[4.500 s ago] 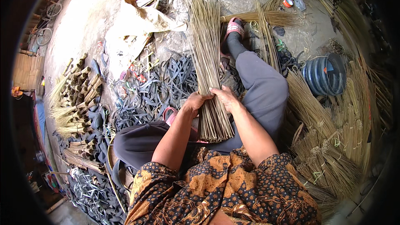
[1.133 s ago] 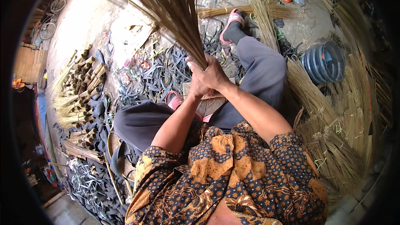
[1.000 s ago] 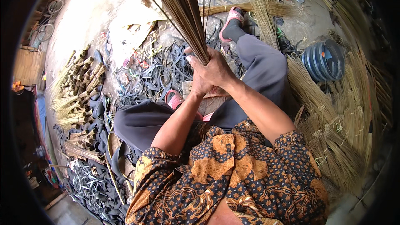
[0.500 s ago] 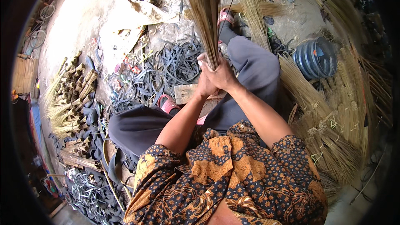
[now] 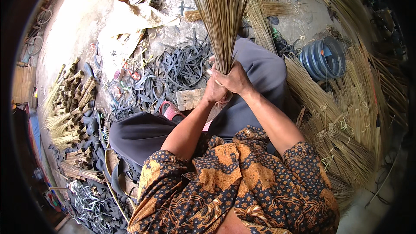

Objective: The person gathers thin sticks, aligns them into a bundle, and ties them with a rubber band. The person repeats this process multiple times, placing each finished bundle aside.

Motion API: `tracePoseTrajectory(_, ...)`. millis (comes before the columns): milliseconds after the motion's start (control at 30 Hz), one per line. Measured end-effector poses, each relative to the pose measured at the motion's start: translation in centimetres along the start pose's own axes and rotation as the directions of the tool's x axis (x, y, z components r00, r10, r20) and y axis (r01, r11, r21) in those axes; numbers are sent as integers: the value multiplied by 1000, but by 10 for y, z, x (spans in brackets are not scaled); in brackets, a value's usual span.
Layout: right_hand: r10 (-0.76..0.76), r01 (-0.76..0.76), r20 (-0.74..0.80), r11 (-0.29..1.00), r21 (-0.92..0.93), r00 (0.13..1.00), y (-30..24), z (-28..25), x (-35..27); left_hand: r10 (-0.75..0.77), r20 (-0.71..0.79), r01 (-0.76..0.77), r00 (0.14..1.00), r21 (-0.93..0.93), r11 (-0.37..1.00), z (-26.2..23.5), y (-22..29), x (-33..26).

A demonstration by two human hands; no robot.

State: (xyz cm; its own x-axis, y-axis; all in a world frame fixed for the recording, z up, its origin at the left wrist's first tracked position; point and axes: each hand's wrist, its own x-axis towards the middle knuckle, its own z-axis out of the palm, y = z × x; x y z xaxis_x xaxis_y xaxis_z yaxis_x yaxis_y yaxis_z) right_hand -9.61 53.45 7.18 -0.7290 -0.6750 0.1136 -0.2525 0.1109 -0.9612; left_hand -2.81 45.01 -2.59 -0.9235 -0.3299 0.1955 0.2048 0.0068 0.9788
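Head view: a bundle of thin sticks [image 5: 222, 26] is standing over the lap, its loose tops fanning toward 12 o'clock and its narrow end sitting between both palms. The right hand [image 5: 237, 79] is clamping its fingers around that narrow part, thumb lying across the front. The left hand [image 5: 214, 90] is clasping it from the 8 o'clock side, slightly lower; most of its fingers are hiding behind the sticks, so how hard they are pressing I cannot tell. The lower stick ends are hiding too, so whether they are lying level I cannot judge.

For a good hold, the squeeze should probably be staying even all round, with the palms close together and no stick slipping out of the fan.

Outward from the hands, a wooden block [image 5: 190, 99] is lying near 8 o'clock, and dark strips [image 5: 180, 67] are tangling toward 10. Short bundles [image 5: 71, 104] are piling up at 9, a blue tub [image 5: 323, 60] is resting at 3, and long tied bundles [image 5: 346, 147] are lying at 4.
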Motion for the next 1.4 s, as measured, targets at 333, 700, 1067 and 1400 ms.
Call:
tracePoseTrajectory(333, -132, 119, -171, 989, -83, 976, -28, 13, 8, -232, 19, 216, 972, 306, 927, -1, 13, 2)
tracePoseTrajectory(700, 27, -36, -96, 995, -89, 995, -20, 19, -7, -69, 17, 63, 997, 248, 967, 0, 4, -3)
tracePoseTrajectory(1067, 134, -128, -217, 991, 44, 967, -15, 9, 12, -401, 90, 380, 912, 186, 906, -2, -10, -16)
tracePoseTrajectory(1400, 19, -151, 165, 523, 839, 986, -71, -35, 19, -316, 450, 303, 835, 102, 947, -13, 122, 32)
